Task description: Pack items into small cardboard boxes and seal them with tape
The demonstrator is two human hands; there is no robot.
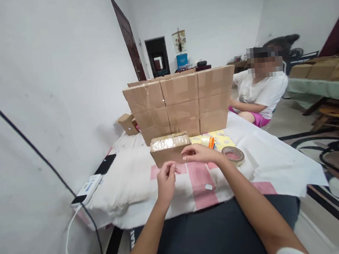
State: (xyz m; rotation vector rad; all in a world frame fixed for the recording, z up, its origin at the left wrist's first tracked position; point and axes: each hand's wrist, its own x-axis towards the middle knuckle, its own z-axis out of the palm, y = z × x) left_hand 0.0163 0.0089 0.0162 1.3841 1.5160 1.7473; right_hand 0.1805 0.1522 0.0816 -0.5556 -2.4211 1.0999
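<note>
A small cardboard box [167, 154] with shiny clear tape across its top sits on the cloth-covered table, just beyond both hands. Close to its near side, my left hand [166, 181] has its fingers curled in toward the thumb. Whether anything is held there is too small to tell. In front of the box's right end, my right hand [201, 153] is bent forward, thumb and fingers apart, with nothing visible in it. Beside the right wrist lies a roll of brown tape [240, 155]. An orange tape dispenser [210, 141] rests behind the right hand.
Stacked cardboard boxes [182, 102] form a wall at the table's far side. A lone carton [127, 123] stands to their left. On the left edge are a black phone [106, 164] and a white power strip [89, 188]. A person in a white shirt [262, 88] sits at right.
</note>
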